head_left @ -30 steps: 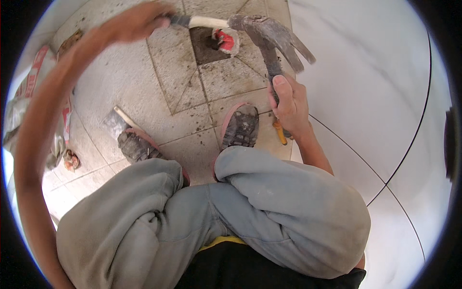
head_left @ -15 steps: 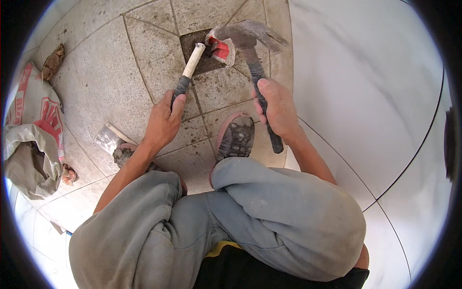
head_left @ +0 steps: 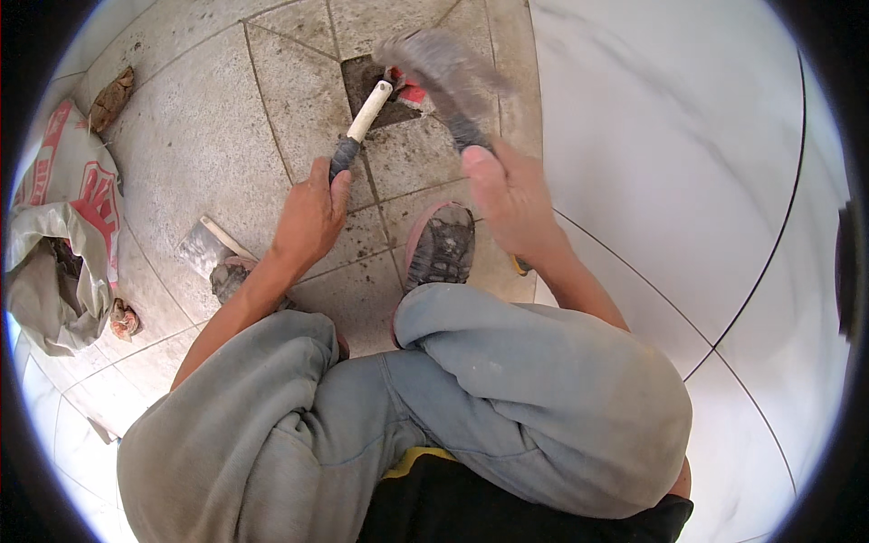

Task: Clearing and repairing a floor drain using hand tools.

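My left hand (head_left: 310, 219) is closed around the black-wrapped part of a stick-like tool (head_left: 369, 110). Its off-white length points away, ending beside a dark square hole (head_left: 360, 77) in the tiled floor. My right hand (head_left: 516, 197) grips a claw hammer (head_left: 439, 68) by its dark handle. The hammer's head is smeared by motion over the hole, above the tool's far end. Partly covered by the hammer, a red and white scrap (head_left: 412, 95) sits at the hole's right side. What the tool is, I cannot tell.
White veined tiles (head_left: 652, 154) lie to the right of the worn beige tiles (head_left: 208, 118). At the left are an opened white-and-red sack (head_left: 95, 195), a brown chunk (head_left: 112, 98) and a smaller brown piece (head_left: 124, 319). A flat-bladed scraper (head_left: 201, 249) lies by my left shoe (head_left: 233, 273).
My right hand has swung the hammer, its head shifting left toward the tool's end and blurring. The left hand keeps its grip on the tool, and the view has shifted slightly.
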A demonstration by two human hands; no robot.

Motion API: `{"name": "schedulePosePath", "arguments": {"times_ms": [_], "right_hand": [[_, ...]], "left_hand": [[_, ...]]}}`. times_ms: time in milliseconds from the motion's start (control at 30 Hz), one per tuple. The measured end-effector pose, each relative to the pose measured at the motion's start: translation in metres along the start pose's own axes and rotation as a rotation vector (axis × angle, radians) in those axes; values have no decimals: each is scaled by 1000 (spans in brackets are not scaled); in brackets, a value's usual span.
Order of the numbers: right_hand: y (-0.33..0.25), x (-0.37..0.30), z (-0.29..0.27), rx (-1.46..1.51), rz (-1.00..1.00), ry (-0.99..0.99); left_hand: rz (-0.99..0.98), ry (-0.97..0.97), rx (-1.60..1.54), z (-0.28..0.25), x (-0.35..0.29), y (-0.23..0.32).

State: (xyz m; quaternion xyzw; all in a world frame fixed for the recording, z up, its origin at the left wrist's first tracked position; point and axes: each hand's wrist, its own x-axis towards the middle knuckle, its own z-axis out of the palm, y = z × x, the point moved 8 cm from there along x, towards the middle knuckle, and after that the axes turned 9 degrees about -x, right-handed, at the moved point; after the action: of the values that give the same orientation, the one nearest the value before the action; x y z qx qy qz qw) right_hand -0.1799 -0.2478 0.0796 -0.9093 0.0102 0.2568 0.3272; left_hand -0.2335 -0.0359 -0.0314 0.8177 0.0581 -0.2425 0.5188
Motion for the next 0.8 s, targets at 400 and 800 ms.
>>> {"name": "schedulePosePath", "arguments": {"times_ms": [400, 800], "right_hand": [[4, 3, 2, -56, -23, 37], [23, 7, 13, -95, -101, 76]], "left_hand": [[59, 3, 266, 6, 0, 5], [-3, -51, 495, 6, 1, 8]]}}
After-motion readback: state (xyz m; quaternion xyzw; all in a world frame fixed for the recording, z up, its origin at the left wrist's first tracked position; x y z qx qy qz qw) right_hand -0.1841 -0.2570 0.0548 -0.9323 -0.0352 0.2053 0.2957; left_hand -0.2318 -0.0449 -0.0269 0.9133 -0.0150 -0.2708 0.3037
